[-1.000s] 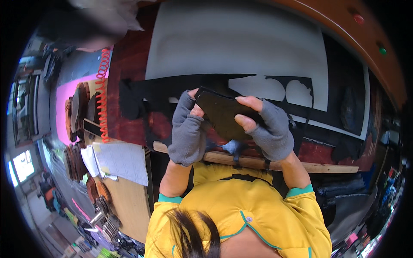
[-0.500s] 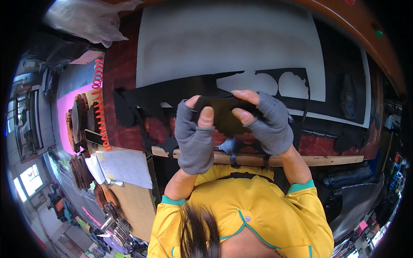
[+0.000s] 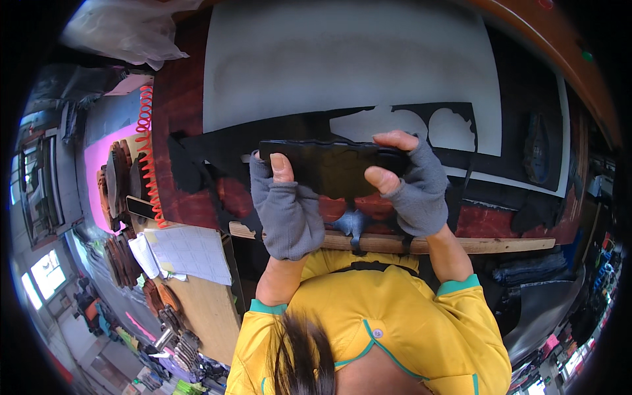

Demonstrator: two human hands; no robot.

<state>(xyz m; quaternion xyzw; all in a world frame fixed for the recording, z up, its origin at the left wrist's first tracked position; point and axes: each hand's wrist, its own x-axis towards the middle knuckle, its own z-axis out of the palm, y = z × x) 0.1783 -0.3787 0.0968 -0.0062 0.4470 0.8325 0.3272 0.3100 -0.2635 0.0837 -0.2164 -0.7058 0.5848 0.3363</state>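
Between my two hands, above the table's near edge, is a black piece of sheet material (image 3: 329, 172) with a wavy far edge. My left hand (image 3: 286, 207), in a grey fingerless glove, grips its left end, thumb on the near face and fingers mostly hidden behind. At the other end my right hand (image 3: 418, 184), gloved the same way, pinches it between thumb and forefinger. Whether it is one layer or several, I cannot tell. Just beyond lies a black offcut sheet (image 3: 276, 135) with large rounded cutouts, partly over a pale board (image 3: 349, 59).
On the right of the dark red table (image 3: 181, 118) sits a dark sole-shaped outline (image 3: 538, 148). A red coiled hose (image 3: 146, 145) hangs at the left, near brown sole-shaped pieces (image 3: 115, 174) and papers (image 3: 191, 253). An orange-brown beam (image 3: 546, 39) crosses the far right.
My left hand has moved left and my right hand slightly right, so they are farther apart. More of the black piece's length now shows between them.
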